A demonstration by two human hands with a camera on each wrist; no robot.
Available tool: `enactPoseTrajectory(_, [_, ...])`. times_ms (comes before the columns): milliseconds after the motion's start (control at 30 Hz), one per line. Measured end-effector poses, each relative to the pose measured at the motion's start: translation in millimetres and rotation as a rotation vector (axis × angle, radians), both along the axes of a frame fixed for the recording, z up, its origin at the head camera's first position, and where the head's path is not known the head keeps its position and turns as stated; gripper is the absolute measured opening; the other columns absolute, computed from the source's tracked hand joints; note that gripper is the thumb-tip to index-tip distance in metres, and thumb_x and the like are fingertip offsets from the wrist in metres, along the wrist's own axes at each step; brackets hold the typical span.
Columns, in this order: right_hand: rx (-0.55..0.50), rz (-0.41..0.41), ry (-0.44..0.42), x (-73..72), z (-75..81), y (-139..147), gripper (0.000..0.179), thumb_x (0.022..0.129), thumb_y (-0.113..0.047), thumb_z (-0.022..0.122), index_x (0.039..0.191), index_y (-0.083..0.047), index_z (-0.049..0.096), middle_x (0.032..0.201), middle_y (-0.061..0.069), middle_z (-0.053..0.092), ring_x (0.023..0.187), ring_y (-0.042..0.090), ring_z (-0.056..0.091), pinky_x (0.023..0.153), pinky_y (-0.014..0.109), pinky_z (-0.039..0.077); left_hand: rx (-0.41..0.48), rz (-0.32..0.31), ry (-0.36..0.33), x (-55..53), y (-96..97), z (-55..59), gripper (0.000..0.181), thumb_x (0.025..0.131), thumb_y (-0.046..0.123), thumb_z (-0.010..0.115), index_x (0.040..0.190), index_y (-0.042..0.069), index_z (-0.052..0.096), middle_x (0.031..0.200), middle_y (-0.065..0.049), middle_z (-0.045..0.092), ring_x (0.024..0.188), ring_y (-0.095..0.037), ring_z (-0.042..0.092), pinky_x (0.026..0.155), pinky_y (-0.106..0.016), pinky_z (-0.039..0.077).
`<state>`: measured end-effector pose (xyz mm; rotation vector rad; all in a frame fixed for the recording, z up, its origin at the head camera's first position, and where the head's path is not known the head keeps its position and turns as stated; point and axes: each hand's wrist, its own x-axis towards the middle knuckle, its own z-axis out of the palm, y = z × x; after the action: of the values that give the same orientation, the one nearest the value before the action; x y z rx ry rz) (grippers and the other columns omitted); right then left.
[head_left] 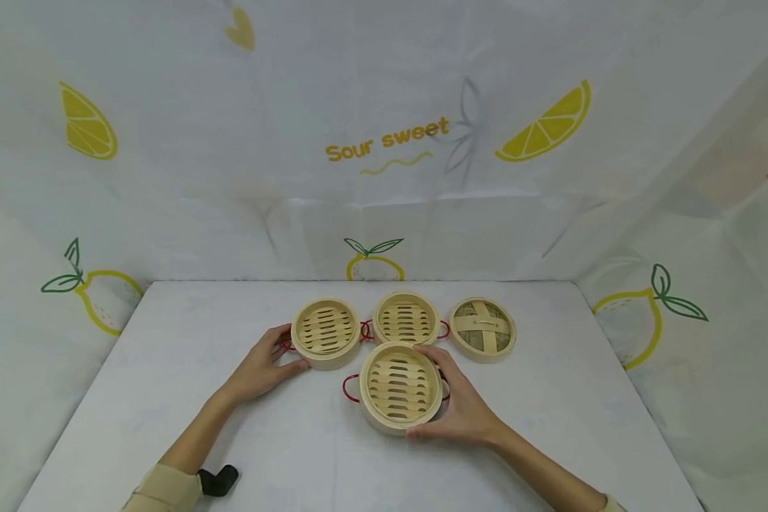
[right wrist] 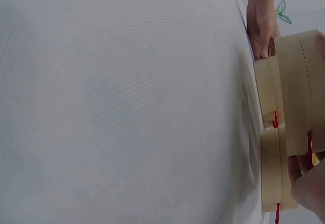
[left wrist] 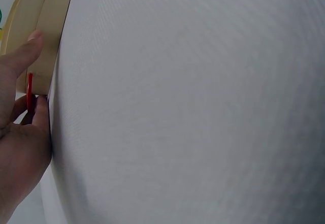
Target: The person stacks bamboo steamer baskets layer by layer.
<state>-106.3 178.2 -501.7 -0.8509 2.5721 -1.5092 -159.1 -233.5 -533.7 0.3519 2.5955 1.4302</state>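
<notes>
My right hand (head_left: 464,409) grips a round bamboo steamer basket (head_left: 376,421) by its right side, thumb at the front and fingers behind. A red loop handle sticks out at the basket's left. In the right wrist view this basket is raised off the white table, its wall (right wrist: 297,97) in front of the others. On the left, my left hand (head_left: 256,370) holds a second steamer basket (head_left: 328,361) that stands on the table. Its thumb lies along the wall (left wrist: 48,26) in the left wrist view, fingers by the red handle (left wrist: 30,89).
A third steamer basket (head_left: 406,320) stands at the back middle, partly hidden by the raised one. To its right lies a woven bamboo lid (head_left: 483,327) with a crossed band. Lemon-printed white sheets (head_left: 384,220) rise behind the table (head_left: 281,455) and at both sides.
</notes>
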Motion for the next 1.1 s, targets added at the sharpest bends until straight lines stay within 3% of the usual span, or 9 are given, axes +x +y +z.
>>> enactPoseTrajectory(667, [-0.056,0.017,0.04,-3.9,8.8,-11,0.128,0.062,-0.037,0.109,0.166,-0.023,0.035,0.161,0.004,0.05,0.141,0.015,0.056,0.116,0.019,0.053,0.008,0.0,0.007,1.2,1.0,0.9,0.088,0.097,0.029,0.085,0.163,-0.001,0.036,0.162,-0.023,0.044,0.154,-0.044,0.046,0.13,-0.049,0.042])
enactPoseTrajectory(933, [-0.073,0.008,0.033,-4.8,12.0,-18,0.13,0.061,-0.028,0.109,0.167,-0.025,0.034,0.165,0.004,0.047,0.146,0.016,0.053,0.12,0.018,0.05,0.001,0.003,0.006,1.5,2.3,1.9,0.088,0.097,0.029,0.085,0.164,-0.002,0.035,0.162,-0.024,0.044,0.155,-0.044,0.046,0.129,-0.05,0.043])
enactPoseTrajectory(1100, [-0.082,-0.002,0.049,-4.4,10.9,-22,0.13,0.061,-0.031,0.109,0.167,-0.024,0.034,0.166,0.005,0.045,0.147,0.014,0.051,0.121,0.02,0.05,0.004,0.004,0.004,1.8,2.6,1.3,0.088,0.097,0.03,0.085,0.164,-0.001,0.035,0.163,-0.023,0.044,0.155,-0.043,0.046,0.129,-0.049,0.043])
